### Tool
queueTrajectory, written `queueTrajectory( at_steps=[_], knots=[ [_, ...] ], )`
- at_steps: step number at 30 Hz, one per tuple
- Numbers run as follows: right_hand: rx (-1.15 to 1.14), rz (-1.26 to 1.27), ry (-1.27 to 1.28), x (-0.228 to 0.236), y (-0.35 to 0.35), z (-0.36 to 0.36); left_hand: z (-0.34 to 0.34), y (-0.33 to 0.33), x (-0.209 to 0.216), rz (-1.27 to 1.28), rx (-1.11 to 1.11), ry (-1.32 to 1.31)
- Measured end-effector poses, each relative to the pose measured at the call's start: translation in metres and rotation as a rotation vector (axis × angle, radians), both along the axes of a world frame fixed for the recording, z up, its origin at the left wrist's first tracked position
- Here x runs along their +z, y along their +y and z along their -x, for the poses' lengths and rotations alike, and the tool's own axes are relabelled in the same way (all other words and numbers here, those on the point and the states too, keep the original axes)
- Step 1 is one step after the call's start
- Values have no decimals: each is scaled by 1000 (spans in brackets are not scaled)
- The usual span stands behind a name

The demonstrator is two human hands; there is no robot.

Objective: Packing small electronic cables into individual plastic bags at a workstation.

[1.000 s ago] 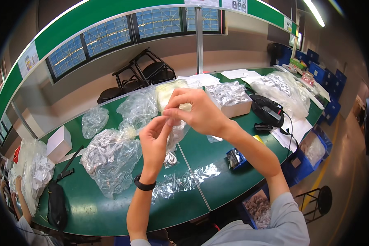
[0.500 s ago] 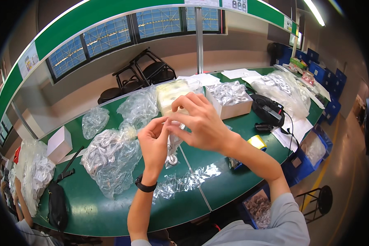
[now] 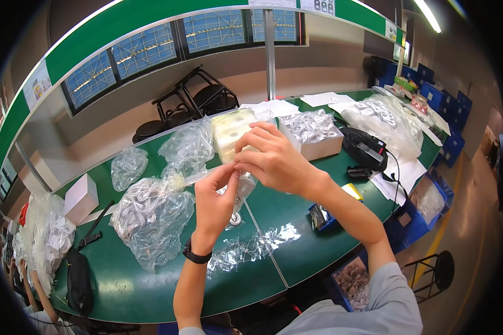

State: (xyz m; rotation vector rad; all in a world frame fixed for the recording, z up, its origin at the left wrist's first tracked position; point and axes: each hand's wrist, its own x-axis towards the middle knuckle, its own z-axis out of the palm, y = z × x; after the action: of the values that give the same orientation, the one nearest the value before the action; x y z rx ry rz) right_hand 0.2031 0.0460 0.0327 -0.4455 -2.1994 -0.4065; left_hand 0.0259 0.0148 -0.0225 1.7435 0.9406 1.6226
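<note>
My left hand [image 3: 214,202], with a black band on its wrist, is closed in a pinch, fingertips up. Above and to its right, my right hand [image 3: 276,162] also pinches, its fingertips meeting those of the left. Whatever small thing sits between them is hidden by the fingers. Just below the hands shows a clear plastic bag [image 3: 245,188] with a white ring-shaped piece [image 3: 235,219] near its lower end; whether my fingers hold it I cannot tell. Nearer me, many small clear and shiny pieces [image 3: 246,248] lie spread on the green table [image 3: 151,290].
Left of my hands lies a clear bag of white coiled cables [image 3: 140,209]. Beyond them stand a yellowish wrapped stack [image 3: 232,131] and an open box of white bagged parts [image 3: 321,145]. A small blue tray [image 3: 322,216] and a black bag [image 3: 364,151] are at right. Another person's arms [image 3: 36,285] show far left.
My right hand has turned slightly and its fingertips have come against the left's. The left hand has shifted a little right. The small blue tray shows more fully.
</note>
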Motion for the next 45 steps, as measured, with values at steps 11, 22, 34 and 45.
queueTrajectory(
  at_steps=[11,22,34,45],
  knots=[
    [269,832,846,-42,16,-11,3,-15,11,48,3,21],
    [-148,100,362,-102,-17,-29,28,-6,26,-12,42,-171],
    [-391,406,165,-158,-42,-52,29,-10,30,-25,71,-138],
    [-449,478,-292,-194,-120,-33,33,-4,25,-14,77,-125]
  ],
)
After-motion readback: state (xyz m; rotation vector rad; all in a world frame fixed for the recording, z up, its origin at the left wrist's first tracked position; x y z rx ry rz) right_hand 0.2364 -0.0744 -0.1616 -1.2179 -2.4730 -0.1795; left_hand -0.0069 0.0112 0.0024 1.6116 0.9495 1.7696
